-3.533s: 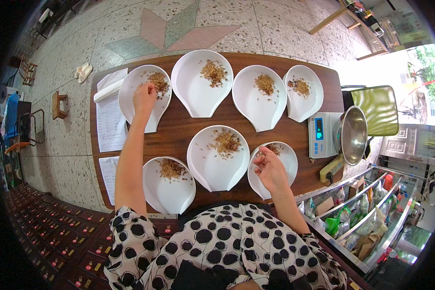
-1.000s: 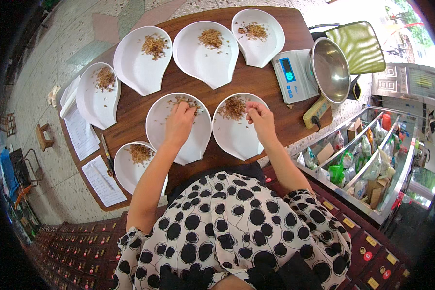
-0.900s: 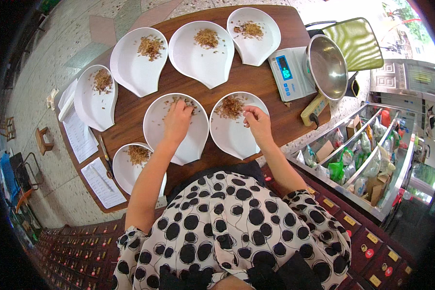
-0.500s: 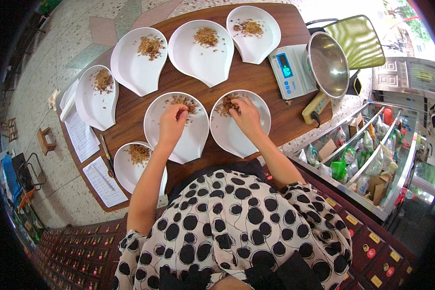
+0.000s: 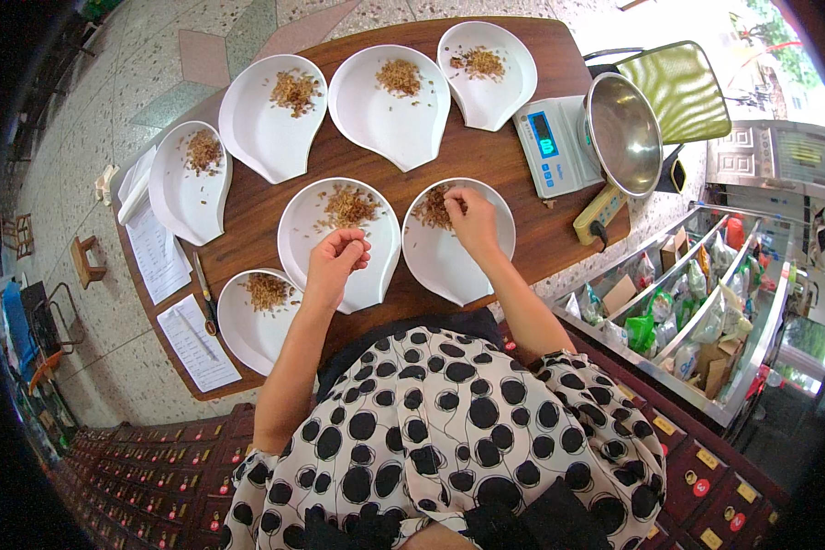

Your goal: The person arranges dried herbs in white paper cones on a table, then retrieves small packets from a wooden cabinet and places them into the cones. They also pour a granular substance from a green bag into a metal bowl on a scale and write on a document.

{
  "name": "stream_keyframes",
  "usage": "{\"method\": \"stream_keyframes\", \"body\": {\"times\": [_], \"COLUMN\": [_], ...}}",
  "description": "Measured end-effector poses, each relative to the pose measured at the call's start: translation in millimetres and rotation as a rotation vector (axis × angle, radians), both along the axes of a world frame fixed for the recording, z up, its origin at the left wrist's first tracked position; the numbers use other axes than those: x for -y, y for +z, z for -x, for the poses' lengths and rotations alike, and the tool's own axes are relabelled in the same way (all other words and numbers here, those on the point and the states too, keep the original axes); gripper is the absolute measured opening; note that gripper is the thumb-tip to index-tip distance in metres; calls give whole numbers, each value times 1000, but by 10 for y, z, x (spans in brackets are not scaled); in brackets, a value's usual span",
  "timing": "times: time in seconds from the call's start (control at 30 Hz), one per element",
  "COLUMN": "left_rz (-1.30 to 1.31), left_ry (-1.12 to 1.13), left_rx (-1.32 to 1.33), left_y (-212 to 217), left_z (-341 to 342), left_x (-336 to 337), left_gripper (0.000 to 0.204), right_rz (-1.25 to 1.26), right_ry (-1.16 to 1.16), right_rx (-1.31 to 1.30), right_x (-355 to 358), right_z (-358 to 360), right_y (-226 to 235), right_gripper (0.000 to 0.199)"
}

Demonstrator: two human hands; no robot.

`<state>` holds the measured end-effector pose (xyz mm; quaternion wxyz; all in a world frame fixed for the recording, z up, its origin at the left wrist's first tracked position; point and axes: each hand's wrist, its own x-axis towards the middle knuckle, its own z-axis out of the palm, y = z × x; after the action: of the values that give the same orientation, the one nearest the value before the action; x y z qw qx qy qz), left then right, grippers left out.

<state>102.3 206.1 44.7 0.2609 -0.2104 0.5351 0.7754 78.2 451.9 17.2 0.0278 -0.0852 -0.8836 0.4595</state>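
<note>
Two white teardrop-shaped trays stand side by side before me. Over the near part of the left tray (image 5: 376, 261) is my left hand (image 5: 332, 266), fingers curled and thumb drawn in; anything between them is too small to make out. Beyond its fingertips lies a loose pile of brown dried flakes (image 5: 350, 204). My right hand (image 5: 475, 223) reaches into the right tray (image 5: 442, 268), fingertips pinched together at the edge of a darker brown pile (image 5: 430, 211). What the pinch holds, if anything, is hidden.
Several similar trays with brown piles, such as the far middle tray (image 5: 376, 115), surround these two. At right stand a digital scale (image 5: 559, 151) with a steel bowl (image 5: 621, 137) and a power strip (image 5: 599, 216). Scissors (image 5: 203, 293) and written sheets (image 5: 197, 344) lie at left.
My left hand has drawn back toward me from its pile, uncovering more of the flakes. The right hand stays at its pile, fingers now pinched closer. The view has shifted slightly.
</note>
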Motion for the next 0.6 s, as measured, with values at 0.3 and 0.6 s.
{"method": "stream_keyframes", "body": {"times": [0.3,0.6], "left_rz": [558,819], "left_ry": [-205,-213], "left_rx": [-775,-1134], "left_y": [466,539], "left_z": [5,26], "left_x": [-404,-498], "left_gripper": [12,21], "right_rz": [1675,1636], "right_ry": [-250,-168], "right_rx": [590,673], "right_x": [50,533], "right_z": [-194,-23], "right_y": [117,361], "right_gripper": [13,17]}}
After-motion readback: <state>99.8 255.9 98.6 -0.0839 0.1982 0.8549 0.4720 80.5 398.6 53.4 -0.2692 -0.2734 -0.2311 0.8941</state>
